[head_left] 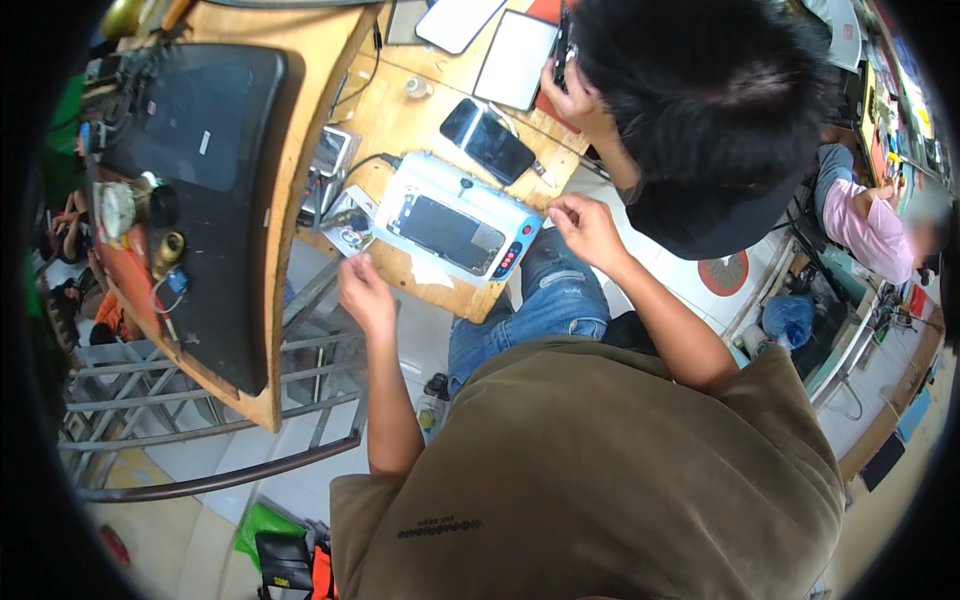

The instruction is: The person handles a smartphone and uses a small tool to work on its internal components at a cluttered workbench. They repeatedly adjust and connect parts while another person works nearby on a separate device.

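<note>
A light-blue and white heating plate (513, 215) with red buttons sits on the wooden bench in front of me. On its top lies a dark phone screen (447, 232) with a pale patch at one corner. My left hand (367, 297) is closed, fingertips together, just off the near left corner of the plate, beside a small printed card (352, 220) with dark bits on it. My right hand (590, 234) hovers by the plate's right end, thumb and fingers pinched. Whatever either hand may hold is too small to make out.
Behind the plate rests a black phone (487, 140), near a small glass bottle (418, 88). A person's dark-haired head (710, 110) leans in close at right. A raised wooden table (310, 130) with a large black panel (235, 230) stands at left.
</note>
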{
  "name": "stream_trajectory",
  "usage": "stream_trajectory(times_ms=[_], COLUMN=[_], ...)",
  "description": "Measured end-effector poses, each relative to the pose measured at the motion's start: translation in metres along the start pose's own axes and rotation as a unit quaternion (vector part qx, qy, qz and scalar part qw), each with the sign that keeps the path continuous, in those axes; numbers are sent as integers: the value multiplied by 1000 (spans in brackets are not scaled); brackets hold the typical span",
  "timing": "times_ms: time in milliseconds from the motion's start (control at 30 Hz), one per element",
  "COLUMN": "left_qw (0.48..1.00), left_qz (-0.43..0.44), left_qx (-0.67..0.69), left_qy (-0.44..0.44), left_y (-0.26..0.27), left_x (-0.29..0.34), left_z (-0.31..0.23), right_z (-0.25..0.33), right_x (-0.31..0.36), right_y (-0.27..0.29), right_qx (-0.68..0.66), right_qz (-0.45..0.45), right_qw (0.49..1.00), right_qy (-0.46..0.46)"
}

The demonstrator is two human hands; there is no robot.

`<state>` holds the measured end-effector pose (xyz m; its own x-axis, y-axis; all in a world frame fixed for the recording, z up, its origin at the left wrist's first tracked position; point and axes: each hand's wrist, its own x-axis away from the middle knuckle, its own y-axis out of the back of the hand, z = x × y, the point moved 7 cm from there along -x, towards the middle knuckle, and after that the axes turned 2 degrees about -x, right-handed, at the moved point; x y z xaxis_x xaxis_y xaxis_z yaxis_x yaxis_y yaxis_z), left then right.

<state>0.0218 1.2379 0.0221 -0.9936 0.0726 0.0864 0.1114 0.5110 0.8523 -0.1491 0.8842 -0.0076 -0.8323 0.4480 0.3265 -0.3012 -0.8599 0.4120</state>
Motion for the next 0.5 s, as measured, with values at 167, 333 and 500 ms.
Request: stream_trajectory(times_ms=[167, 333, 500], left_qw=[998, 990, 990], left_qz=[58, 45, 85], left_qx=[18, 31, 28], left_qy=[-26, -133, -105], left_y=[-1, 5, 25], left_x=[54, 76, 72], left_z=[-38, -81, -68], right_z=[47, 101, 103], right_x=[1, -4, -11], right_y=[-9, -46, -65], right_qx=[-30, 86, 166], right_qz=[7, 5, 25], right_qw=[998, 980, 969], right_qy=[64, 177, 183])
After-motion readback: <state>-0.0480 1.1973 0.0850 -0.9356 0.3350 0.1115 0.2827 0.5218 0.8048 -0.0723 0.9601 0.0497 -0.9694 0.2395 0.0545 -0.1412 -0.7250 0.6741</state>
